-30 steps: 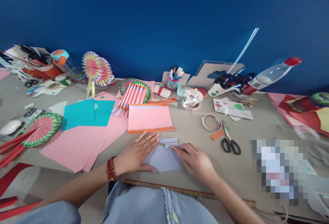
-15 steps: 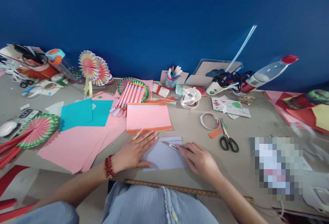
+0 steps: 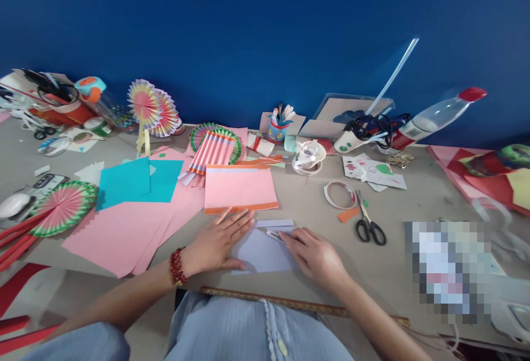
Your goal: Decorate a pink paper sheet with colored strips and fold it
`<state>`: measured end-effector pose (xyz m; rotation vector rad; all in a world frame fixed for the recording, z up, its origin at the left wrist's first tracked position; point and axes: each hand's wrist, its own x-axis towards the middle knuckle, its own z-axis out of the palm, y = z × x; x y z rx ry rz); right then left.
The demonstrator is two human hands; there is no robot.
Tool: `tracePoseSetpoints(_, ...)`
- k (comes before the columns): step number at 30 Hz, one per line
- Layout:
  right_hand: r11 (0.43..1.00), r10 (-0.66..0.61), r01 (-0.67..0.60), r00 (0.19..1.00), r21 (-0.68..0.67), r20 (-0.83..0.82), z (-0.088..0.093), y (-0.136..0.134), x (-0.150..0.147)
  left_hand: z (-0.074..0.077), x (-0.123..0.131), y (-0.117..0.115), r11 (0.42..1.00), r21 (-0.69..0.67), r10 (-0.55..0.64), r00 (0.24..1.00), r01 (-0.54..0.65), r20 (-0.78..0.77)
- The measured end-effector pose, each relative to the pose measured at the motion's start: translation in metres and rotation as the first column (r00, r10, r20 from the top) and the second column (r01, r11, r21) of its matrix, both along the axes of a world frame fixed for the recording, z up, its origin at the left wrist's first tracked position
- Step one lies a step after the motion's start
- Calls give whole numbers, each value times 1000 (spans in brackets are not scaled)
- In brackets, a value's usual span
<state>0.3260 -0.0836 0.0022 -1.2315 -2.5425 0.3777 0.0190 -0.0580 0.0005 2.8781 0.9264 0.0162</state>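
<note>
My left hand (image 3: 219,240) lies flat with fingers spread, pressing on the left part of a lavender sheet of paper (image 3: 265,256). In my right hand (image 3: 312,251) is a slim white craft knife (image 3: 274,235), its blade pointing left across the sheet near the far edge. A narrow lavender strip (image 3: 275,223) lies along that far edge, with a thin gap between it and the sheet. Just beyond my left fingertips is a pink paper panel (image 3: 242,187) with orange bands on its long edges.
Black-handled scissors (image 3: 370,226) and a tape roll (image 3: 340,195) lie to the right. Pink sheets (image 3: 120,231) and teal paper (image 3: 124,184) spread at the left, beside a folded paper fan (image 3: 64,206). A bottle (image 3: 434,118) leans against the blue wall at the back right.
My right hand and the craft knife have moved a little to the left. The gap between strip and sheet shows more clearly. My left hand stays in place on the paper.
</note>
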Motion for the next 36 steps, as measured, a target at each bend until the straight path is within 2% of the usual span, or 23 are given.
tracePoseSetpoints(13, 997, 53, -55, 998, 55, 34, 0, 1, -12, -1, 1, 0, 999, -31, 12, 1000, -12, 16)
tracePoseSetpoints(21, 998, 38, -39, 999, 54, 15, -1, 1, -14, 15, -17, 2, 997, -65, 35, 998, -32, 49)
tracePoseSetpoints(24, 999, 25, -26, 1000, 44, 13, 2, 2, -14, 13, -24, 0, 998, -70, 0, 1000, 1, 21)
tracePoseSetpoints(29, 999, 33, -33, 999, 38, 8, 4, 2, -16, 7, -24, -3, 998, -62, 13, 1000, -14, -3)
tracePoseSetpoints(36, 997, 64, -66, 997, 50, 48, 0, 0, -21, 7, -24, -3, 997, -71, 5, 1000, -7, -25)
